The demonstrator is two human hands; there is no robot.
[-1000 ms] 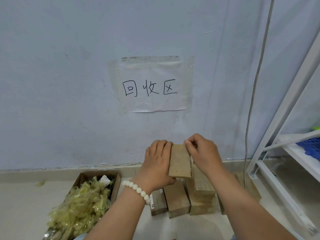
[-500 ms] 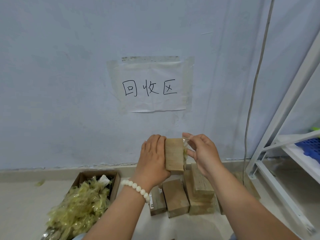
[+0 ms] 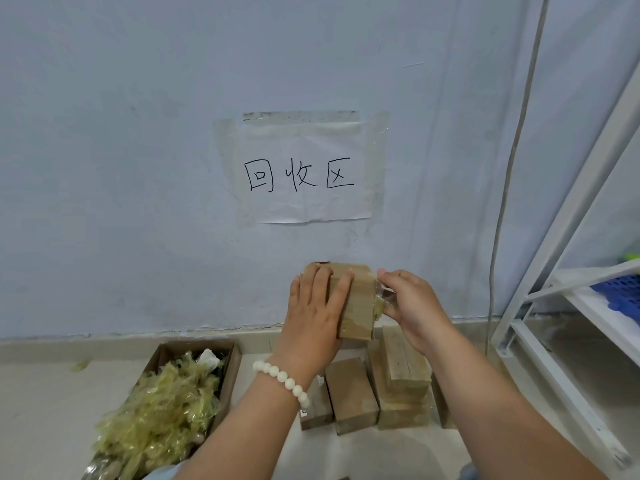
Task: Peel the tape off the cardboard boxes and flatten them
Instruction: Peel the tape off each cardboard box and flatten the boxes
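I hold a small brown cardboard box (image 3: 356,303) up in front of the wall. My left hand (image 3: 317,313) grips its left side, fingers wrapped over the front face. My right hand (image 3: 410,306) pinches a strip of clear tape (image 3: 382,294) lifted off the box's right edge. Several more small taped boxes (image 3: 353,393) stand in a cluster on the floor below my hands, some stacked.
An open cardboard box (image 3: 230,368) at the lower left is heaped with crumpled yellowish tape (image 3: 159,407). A white metal shelf (image 3: 568,306) with a blue basket (image 3: 620,292) stands at the right. A paper sign (image 3: 304,171) is taped on the wall ahead.
The box has risen and turned in my left hand. My right hand went from pressing on the box's top right corner to pulling tape away from its right side.
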